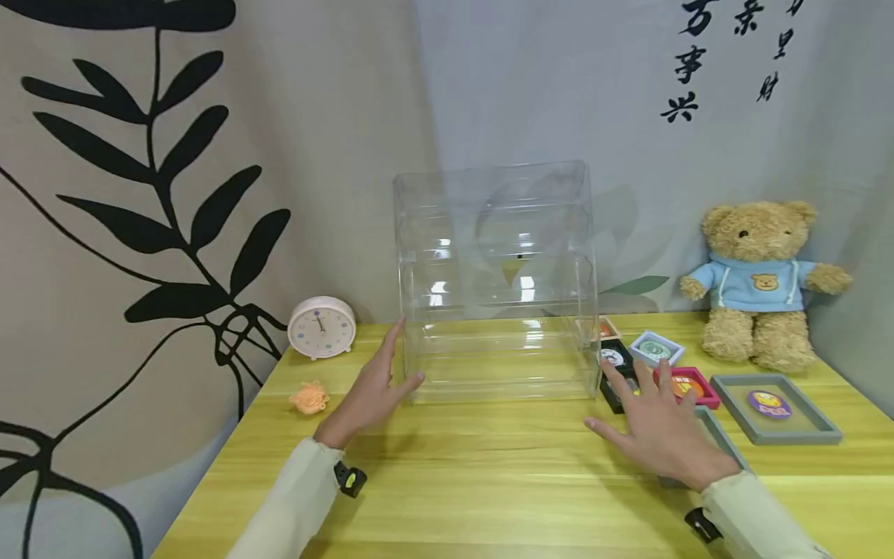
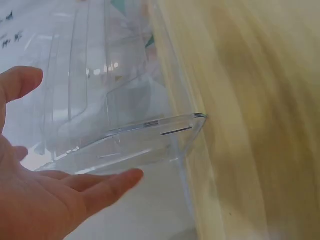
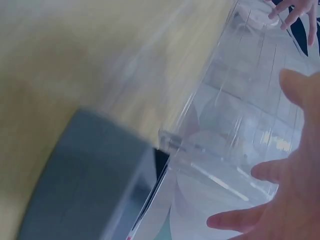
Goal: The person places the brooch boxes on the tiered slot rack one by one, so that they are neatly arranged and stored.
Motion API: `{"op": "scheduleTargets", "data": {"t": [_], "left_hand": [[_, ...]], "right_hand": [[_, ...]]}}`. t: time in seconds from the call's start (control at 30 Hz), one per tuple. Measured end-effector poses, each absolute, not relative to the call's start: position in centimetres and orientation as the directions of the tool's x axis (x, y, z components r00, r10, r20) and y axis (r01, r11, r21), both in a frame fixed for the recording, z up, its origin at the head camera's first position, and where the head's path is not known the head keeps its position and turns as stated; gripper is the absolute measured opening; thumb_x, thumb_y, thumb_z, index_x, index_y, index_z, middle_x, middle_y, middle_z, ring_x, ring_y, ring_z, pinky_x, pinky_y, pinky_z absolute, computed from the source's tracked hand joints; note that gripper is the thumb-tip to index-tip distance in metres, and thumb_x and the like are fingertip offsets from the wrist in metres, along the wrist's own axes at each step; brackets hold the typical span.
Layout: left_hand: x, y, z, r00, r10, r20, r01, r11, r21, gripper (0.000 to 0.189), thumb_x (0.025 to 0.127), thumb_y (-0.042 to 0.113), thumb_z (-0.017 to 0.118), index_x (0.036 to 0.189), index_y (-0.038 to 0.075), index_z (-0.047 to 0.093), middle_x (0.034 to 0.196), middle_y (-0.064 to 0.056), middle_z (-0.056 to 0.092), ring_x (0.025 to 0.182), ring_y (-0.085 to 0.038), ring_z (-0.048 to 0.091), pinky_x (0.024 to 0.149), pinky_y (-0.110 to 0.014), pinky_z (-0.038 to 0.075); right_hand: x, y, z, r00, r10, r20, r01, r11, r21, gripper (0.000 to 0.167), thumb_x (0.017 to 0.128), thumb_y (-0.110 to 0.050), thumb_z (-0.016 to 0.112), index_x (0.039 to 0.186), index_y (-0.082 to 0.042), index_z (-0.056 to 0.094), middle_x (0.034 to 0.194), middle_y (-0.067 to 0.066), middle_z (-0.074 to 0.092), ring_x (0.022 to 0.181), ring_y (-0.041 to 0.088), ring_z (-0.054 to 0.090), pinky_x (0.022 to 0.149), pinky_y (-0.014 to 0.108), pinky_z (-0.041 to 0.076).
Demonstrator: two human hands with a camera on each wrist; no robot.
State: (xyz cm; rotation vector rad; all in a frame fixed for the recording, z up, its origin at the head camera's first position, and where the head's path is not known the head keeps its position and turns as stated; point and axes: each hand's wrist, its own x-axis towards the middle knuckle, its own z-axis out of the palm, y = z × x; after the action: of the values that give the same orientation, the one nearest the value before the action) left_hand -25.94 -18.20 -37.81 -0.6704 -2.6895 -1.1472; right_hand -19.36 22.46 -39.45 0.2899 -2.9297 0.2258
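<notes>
A transparent plastic rack with stepped tiers [image 1: 497,310] stands upright in the middle of the wooden table. Beside its left edge is my left hand [image 1: 369,394], fingers extended and thumb apart from them. My right hand [image 1: 660,436] spreads its fingers by the lower right corner, over several small framed badges. In the left wrist view the rack's side panel [image 2: 135,145] runs just beyond the extended fingers. From the right wrist, the spread hand [image 3: 295,175] appears beside the rack's other side, holding nothing.
Right of the rack lie a red frame [image 1: 707,386], a white frame [image 1: 672,354], black frames [image 1: 615,341] and a large grey frame [image 1: 831,433] with a purple badge. A teddy bear [image 1: 757,283] sits behind them. Left are a round clock [image 1: 322,328] and an orange ornament [image 1: 310,398].
</notes>
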Motion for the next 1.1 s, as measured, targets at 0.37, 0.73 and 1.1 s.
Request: {"op": "scheduleTargets", "data": {"t": [0.37,0.73,1.1], "left_hand": [[-28.3,-18.2,-38.2,-0.911,0.332,0.243,0.398,0.559,0.727,0.081,0.099,0.021,0.064,0.162,0.027,0.013,0.169,-0.018,0.014,0.145,-0.052,0.033,0.108,-0.055,0.051],[-28.5,-18.6,-40.0,-0.925,0.307,0.223,0.361,0.534,0.764,0.089,0.096,0.006,0.065,0.158,0.043,0.014,0.158,-0.035,0.029,0.136,-0.051,0.048,0.104,-0.054,0.053],[-28.7,-18.1,-40.3,-0.926,0.293,0.239,0.366,0.536,0.761,0.089,0.096,0.002,0.064,0.158,0.041,0.014,0.155,-0.038,0.033,0.133,-0.052,0.05,0.101,-0.054,0.055]], "right_hand": [[-19.6,24.7,-39.1,-0.949,-0.226,0.218,-0.264,0.951,-0.161,0.086,0.096,-0.061,0.054,0.162,-0.019,0.019,0.154,0.038,0.031,0.136,0.074,0.018,0.094,0.091,0.027],[-20.3,29.0,-39.6,-0.93,-0.339,0.145,-0.368,0.869,-0.33,0.076,0.094,-0.041,0.069,0.152,-0.002,0.038,0.144,0.037,0.042,0.114,0.048,0.06,0.087,0.065,0.055],[-21.7,33.0,-40.8,-0.916,-0.344,0.206,-0.387,0.895,-0.223,0.04,0.084,-0.016,0.079,0.116,0.004,0.068,0.108,0.023,0.073,0.095,0.044,0.069,0.082,0.062,0.057]]}}
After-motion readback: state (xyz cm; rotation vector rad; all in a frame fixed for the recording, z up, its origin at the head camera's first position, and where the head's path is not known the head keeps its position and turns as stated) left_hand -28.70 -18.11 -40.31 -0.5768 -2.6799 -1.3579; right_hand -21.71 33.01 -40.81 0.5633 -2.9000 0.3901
